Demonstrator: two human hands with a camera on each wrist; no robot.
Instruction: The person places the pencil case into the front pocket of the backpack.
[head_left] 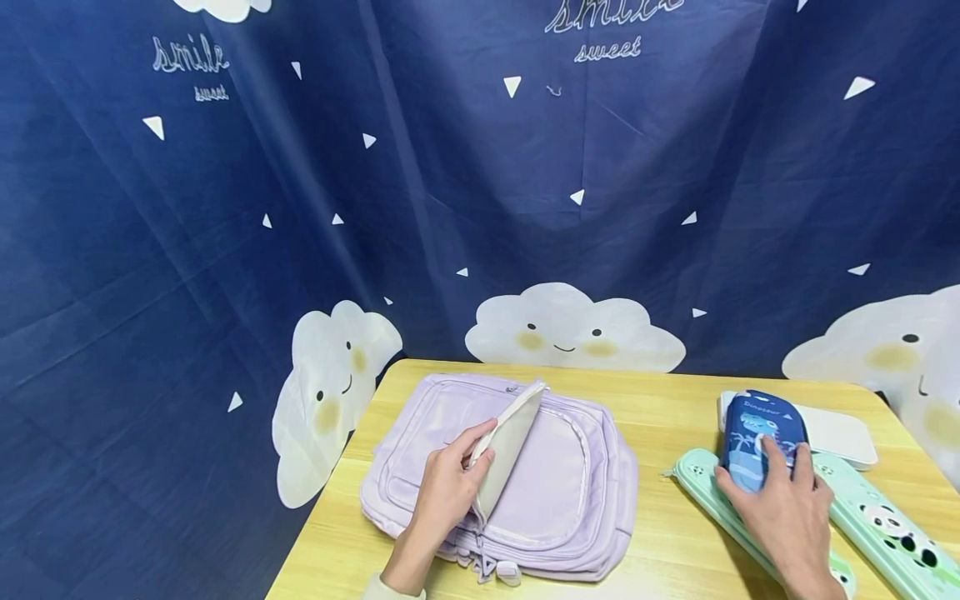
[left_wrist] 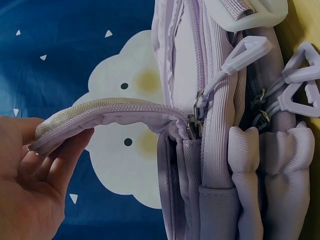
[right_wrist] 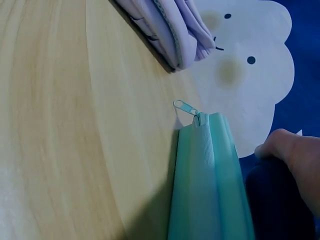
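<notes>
A lilac backpack (head_left: 573, 479) lies flat on the table with its front pocket unzipped. My left hand (head_left: 442, 492) pinches the edge of the pocket flap (head_left: 512, 454) between thumb and fingers and holds it raised. The left wrist view shows the flap (left_wrist: 105, 110) bent out from the zipper in the left hand (left_wrist: 40, 185). Over at the right, my right hand (head_left: 787, 517) grips a dark blue dinosaur pencil case (head_left: 757, 417), thumb at its left side and fingers over its top and right. Only the thumb (right_wrist: 295, 155) shows in the right wrist view, against the dark case.
Under and beside the blue case lie a mint green zippered case (head_left: 699, 468) and a mint panda case (head_left: 888, 521). A white flat box (head_left: 843, 433) is behind them. The wooden table (head_left: 667, 408) ends at a blue cloud-print curtain (head_left: 450, 167).
</notes>
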